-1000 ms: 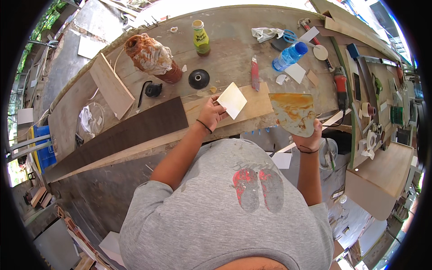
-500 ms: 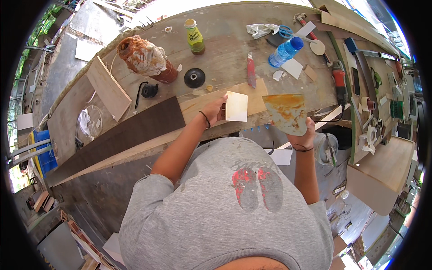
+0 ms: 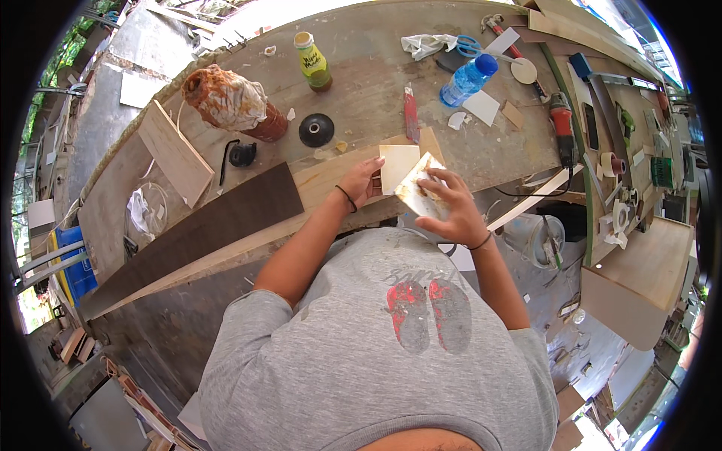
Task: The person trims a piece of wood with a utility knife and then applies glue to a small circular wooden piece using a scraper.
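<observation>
My left hand (image 3: 362, 180) is closed on the left edge of a small pale wooden panel (image 3: 399, 167), above the near edge of the workbench. Darker slots or layers show under its fingers. In my right hand (image 3: 456, 209) is a thin, stiff grey-white sheet with orange-brown stains (image 3: 408, 189). It is tilted, and its left edge meets or overlaps the panel's lower right corner; contact is not certain. The right fingers lie across the sheet's stained face, with the thumb low at its near edge. Behind the panel lies a light wooden board (image 3: 430, 143) on the bench.
A red-handled tool (image 3: 411, 116), a blue plastic bottle (image 3: 468, 81), a black disc (image 3: 317, 130) and a yellow-labelled bottle (image 3: 313, 64) stand or lie beyond my hands. A rust-stained container (image 3: 233, 101) is far left. At right sits a red angle grinder (image 3: 562, 124) with its cord.
My right hand has brought the stained sheet leftward to the panel and tilted it, its fingers now across the face. The left hand still holds the panel, shifted slightly.
</observation>
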`<state>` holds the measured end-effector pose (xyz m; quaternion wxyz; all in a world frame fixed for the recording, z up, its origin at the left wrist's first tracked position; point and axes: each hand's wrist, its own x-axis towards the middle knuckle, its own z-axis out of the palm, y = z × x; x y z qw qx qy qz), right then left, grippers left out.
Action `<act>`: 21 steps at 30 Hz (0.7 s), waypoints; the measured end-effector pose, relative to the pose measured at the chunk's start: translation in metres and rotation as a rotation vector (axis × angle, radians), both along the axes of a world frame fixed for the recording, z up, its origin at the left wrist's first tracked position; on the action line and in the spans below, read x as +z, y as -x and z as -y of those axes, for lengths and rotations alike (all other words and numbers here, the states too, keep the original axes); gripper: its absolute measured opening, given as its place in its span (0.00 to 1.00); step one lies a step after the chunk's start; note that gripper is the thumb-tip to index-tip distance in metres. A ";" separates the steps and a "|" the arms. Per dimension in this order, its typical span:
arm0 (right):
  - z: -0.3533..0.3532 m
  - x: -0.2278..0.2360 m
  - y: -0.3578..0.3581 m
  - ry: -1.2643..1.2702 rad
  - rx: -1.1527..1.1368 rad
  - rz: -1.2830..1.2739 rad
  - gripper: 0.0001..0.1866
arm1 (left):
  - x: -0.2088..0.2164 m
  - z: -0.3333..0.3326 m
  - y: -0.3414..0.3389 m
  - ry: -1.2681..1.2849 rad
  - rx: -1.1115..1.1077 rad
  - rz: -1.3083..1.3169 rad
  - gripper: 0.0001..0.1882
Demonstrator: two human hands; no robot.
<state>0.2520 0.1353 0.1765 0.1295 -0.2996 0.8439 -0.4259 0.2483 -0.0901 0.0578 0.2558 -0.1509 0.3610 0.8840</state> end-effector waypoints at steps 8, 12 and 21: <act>0.013 -0.032 0.000 -0.378 -0.033 -0.532 0.33 | 0.029 -0.003 -0.004 -0.153 0.037 -0.042 0.20; -0.002 -0.021 -0.005 -0.500 0.036 -0.444 0.33 | 0.031 0.001 -0.005 -0.044 0.083 -0.030 0.17; 0.026 0.007 0.017 -0.472 0.066 -0.533 0.33 | 0.039 -0.005 -0.002 -0.097 0.101 -0.113 0.13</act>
